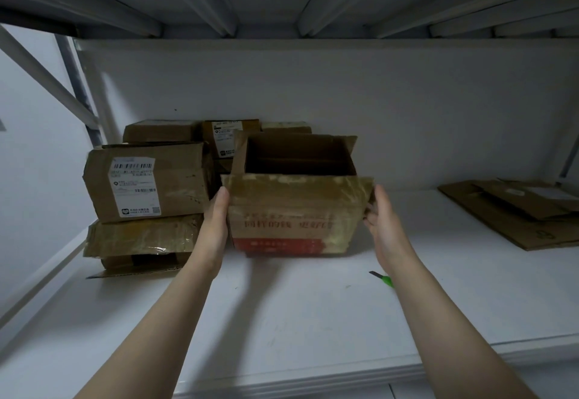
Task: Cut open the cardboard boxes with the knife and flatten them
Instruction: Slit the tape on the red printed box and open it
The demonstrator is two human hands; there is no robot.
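Left hand (pixel 216 214) flat against, right hand (pixel 380 220) seemingly curled round, opposite sides of 1 open-topped, tape-shiny cardboard box (pixel 294 210).

Centre frame: an open box (pixel 294 210) stands upright on the white shelf (pixel 282 320), top flaps raised. The left hand (pixel 216 214) lies flat against its left side; the right hand (pixel 383 220) curls its fingers onto the right edge. A green-handled knife (pixel 380 278) lies on the shelf, partly hidden by the right forearm. Stacked boxes (pixel 147 185) sit at left, flattened cardboard (pixel 513 214) at right.
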